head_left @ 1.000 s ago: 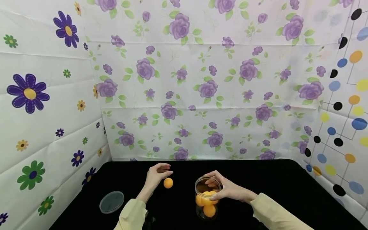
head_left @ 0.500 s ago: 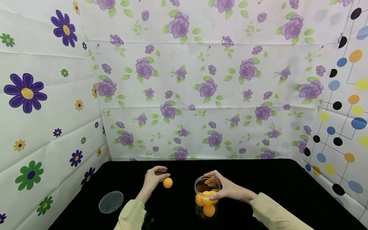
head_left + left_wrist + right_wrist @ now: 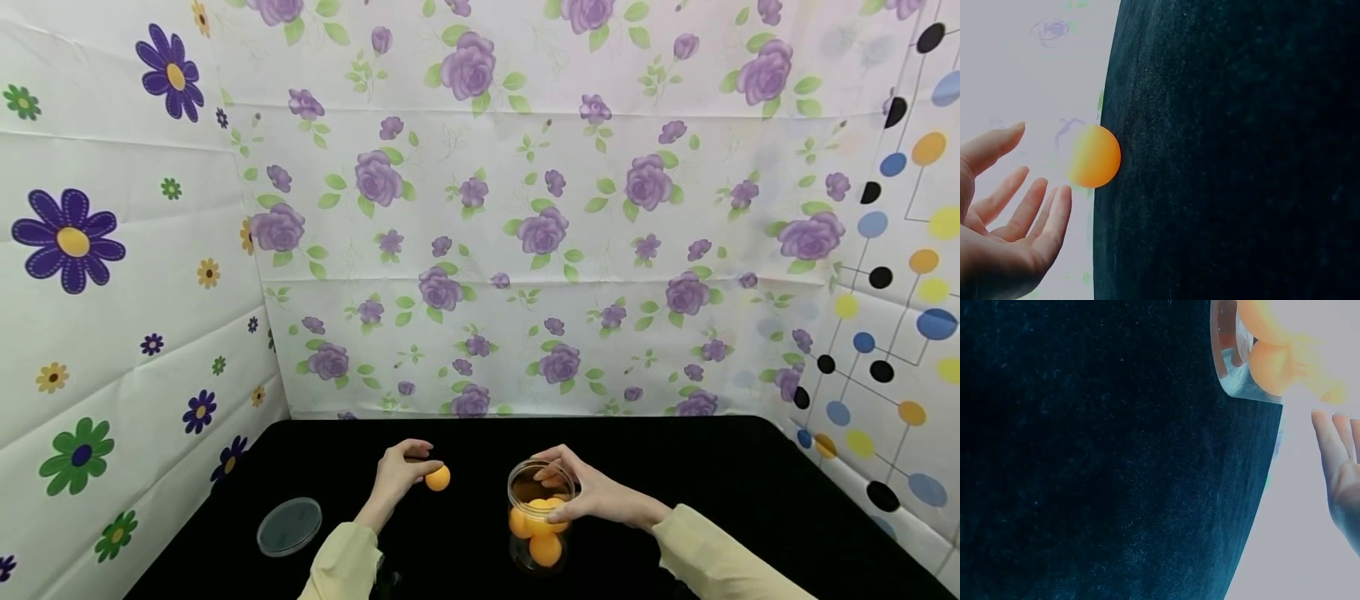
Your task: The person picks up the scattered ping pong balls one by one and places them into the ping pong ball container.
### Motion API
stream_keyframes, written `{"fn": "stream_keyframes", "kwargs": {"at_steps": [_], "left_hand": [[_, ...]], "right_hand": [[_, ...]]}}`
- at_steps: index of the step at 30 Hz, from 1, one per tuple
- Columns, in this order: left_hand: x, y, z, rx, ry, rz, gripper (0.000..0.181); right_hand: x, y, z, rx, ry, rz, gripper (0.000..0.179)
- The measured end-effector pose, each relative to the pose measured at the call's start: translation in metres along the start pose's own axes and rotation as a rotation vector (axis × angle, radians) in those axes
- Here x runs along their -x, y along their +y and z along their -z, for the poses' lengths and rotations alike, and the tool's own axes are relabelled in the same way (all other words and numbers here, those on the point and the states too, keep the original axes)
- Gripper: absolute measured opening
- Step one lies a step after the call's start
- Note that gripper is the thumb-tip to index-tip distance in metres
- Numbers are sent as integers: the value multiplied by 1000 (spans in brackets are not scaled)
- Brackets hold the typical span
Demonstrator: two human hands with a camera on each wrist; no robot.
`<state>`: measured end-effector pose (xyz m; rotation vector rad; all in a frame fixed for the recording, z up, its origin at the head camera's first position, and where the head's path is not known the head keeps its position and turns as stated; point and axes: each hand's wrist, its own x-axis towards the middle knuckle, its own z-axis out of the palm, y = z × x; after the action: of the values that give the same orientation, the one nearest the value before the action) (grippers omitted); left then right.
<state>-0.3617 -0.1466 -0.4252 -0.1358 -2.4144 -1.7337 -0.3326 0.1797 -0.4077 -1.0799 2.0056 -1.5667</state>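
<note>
An orange ping-pong ball [image 3: 438,477] lies on the black table. My left hand [image 3: 397,477] is over its left side, and the thumb overlaps the ball in the head view. In the left wrist view the fingers of that hand [image 3: 1016,219] are spread, with the ball [image 3: 1099,156] just beyond the fingertips. My right hand [image 3: 592,496] grips a clear jar [image 3: 542,504] near its open rim, thumb in front and fingers behind. Several orange balls [image 3: 545,550] sit inside it. The right wrist view catches the jar's base [image 3: 1235,378] and part of the right hand [image 3: 1341,469].
A clear round lid [image 3: 290,527] lies on the table [image 3: 697,467] at the left. Patterned sheets [image 3: 480,233] close off the back and both sides. A small dark object [image 3: 387,577], hard to make out, shows beside the left sleeve.
My left hand has come down and slightly left, so that its thumb now overlaps the ball. The right hand and the jar have stayed put.
</note>
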Motion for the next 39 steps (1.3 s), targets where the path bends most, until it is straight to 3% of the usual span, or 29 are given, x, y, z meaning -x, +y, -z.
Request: {"fn": "stream_keyframes", "kwargs": {"at_steps": [9, 20, 39], "left_hand": [[1, -4, -1, -18, -28, 20, 41], [0, -10, -4, -61, -22, -8, 37], [-1, -12, -8, -59, -53, 22, 35]], "right_hand": [[1, 0, 0, 4, 1, 8, 61], [1, 1, 0, 4, 4, 9, 61], [0, 2, 1, -1, 9, -21, 61]]}}
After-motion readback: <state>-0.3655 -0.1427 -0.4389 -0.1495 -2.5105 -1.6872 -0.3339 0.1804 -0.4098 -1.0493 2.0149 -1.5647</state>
